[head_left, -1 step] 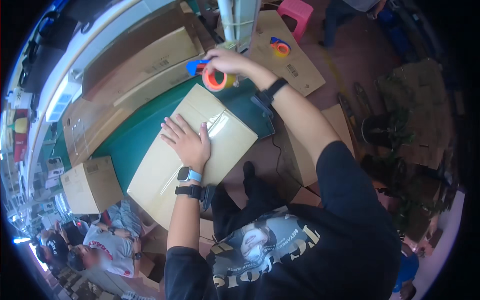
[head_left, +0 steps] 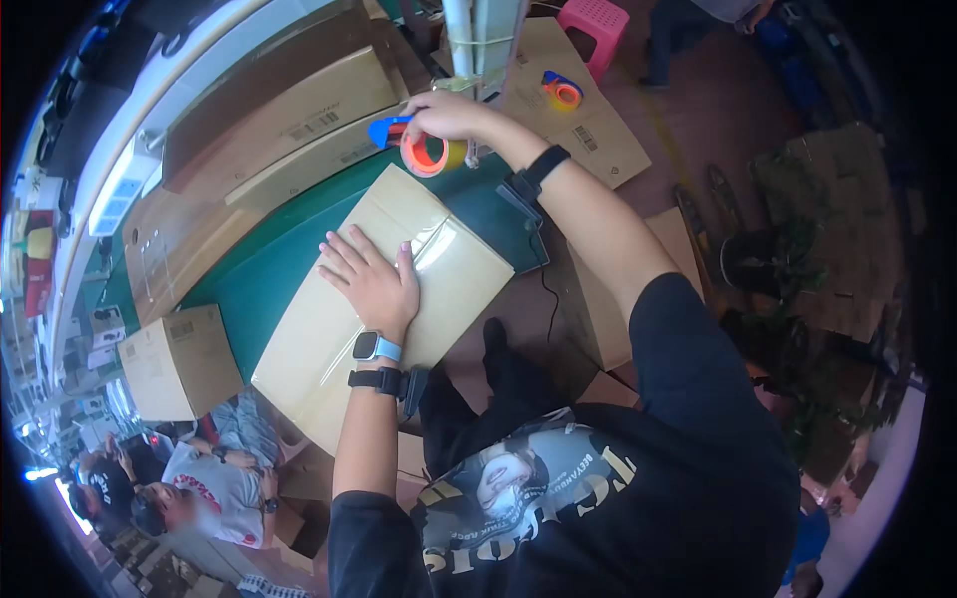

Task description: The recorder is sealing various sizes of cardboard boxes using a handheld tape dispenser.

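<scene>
My left hand (head_left: 376,282) lies flat with spread fingers on top of a tan cardboard box (head_left: 319,324). Shiny clear tape (head_left: 436,249) runs along the box's top seam. Past the far end of the box, my right hand (head_left: 451,117) is closed around a tape dispenser (head_left: 424,154) with a blue end and an orange ring. The dispenser is held apart from the box, above the green tabletop (head_left: 261,239). Part of its handle is hidden by my fingers.
Large cardboard boxes (head_left: 279,130) stand along the table's far side. A smaller carton (head_left: 179,364) is at the left, near a seated person (head_left: 214,488). A second tape dispenser (head_left: 563,92) lies on cardboard at the far right, beside a pink stool (head_left: 595,30). A metal post (head_left: 461,45) rises beyond my right hand.
</scene>
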The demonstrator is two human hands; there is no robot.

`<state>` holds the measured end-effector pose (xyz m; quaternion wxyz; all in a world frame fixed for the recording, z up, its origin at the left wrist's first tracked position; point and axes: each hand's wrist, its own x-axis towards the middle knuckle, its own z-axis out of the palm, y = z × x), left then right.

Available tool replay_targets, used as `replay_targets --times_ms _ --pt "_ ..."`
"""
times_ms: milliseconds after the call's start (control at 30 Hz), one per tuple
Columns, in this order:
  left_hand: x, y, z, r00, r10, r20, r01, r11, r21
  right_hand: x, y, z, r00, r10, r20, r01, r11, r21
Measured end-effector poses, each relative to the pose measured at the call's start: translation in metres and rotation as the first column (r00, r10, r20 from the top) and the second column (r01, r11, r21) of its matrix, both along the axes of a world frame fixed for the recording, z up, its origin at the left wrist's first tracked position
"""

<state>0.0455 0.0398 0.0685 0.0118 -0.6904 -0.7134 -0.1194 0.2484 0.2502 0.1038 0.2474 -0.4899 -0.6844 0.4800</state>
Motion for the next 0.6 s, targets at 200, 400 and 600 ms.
replay_targets --times_ms 200,400,600 --pt "-0.015 -0.003 -0.002 0.999 0.048 -0.023 -0.048 0.999 0.014 -0.033 0.029 0.02 0.912 0.375 0.168 -0.318 0.902 -0.292" --pt "-0.003 0.003 -0.007 0.998 0.04 -0.04 -0.039 0.999 0.015 -0.035 0.046 0.006 0.592 0.532 0.606 -0.68 0.733 0.021" --pt "-0.02 0.006 -0.014 0.997 0.047 -0.055 -0.046 0.999 0.024 0.018 -0.041 0.039 0.945 0.281 0.168 -0.264 0.958 -0.116"
